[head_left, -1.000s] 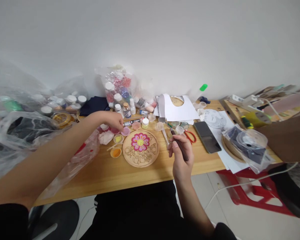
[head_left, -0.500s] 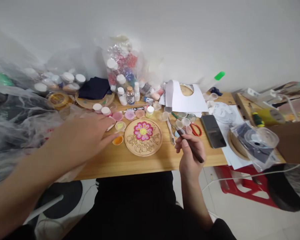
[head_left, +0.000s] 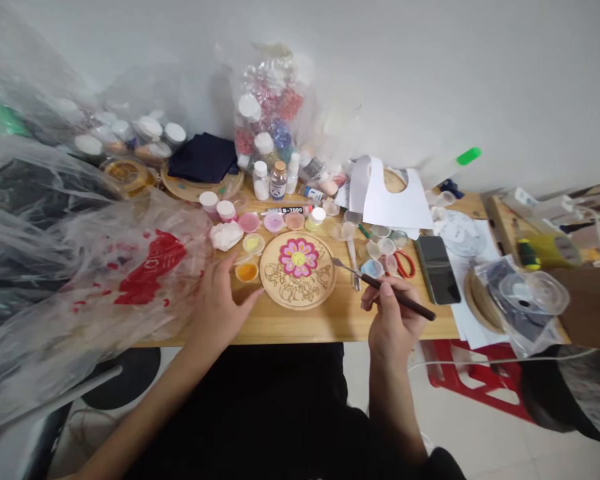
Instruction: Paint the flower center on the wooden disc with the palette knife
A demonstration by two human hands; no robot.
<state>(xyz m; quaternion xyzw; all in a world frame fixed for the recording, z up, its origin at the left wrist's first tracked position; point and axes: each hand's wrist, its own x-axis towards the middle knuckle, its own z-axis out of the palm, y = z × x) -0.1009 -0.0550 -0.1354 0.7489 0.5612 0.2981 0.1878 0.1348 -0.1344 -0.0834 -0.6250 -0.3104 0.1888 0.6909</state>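
Note:
A round wooden disc [head_left: 298,288] with a carved pattern and a pink and yellow flower [head_left: 299,256] painted on it lies on the wooden table [head_left: 300,327]. My left hand [head_left: 221,303] rests flat on the table just left of the disc, fingers stretched out, beside a small orange paint cup [head_left: 247,271]. My right hand [head_left: 393,320] is closed on a dark-handled tool [head_left: 380,287] whose metal tip points at the disc's right edge. Small cups of pink, yellow and peach colour [head_left: 273,222] stand behind the disc.
Clear plastic bags [head_left: 105,267] with red print crowd the table's left side. Jars, bottles and a bag of beads [head_left: 267,127] stand along the wall. A phone [head_left: 437,269], red-handled scissors [head_left: 404,263], white paper [head_left: 395,203] and a plastic-wrapped round item [head_left: 523,293] lie to the right. A red stool [head_left: 480,380] stands below.
My left hand drew back from the colour cups behind the disc and settled flat on the table left of it. My right hand tilted the tool so its tip points toward the disc.

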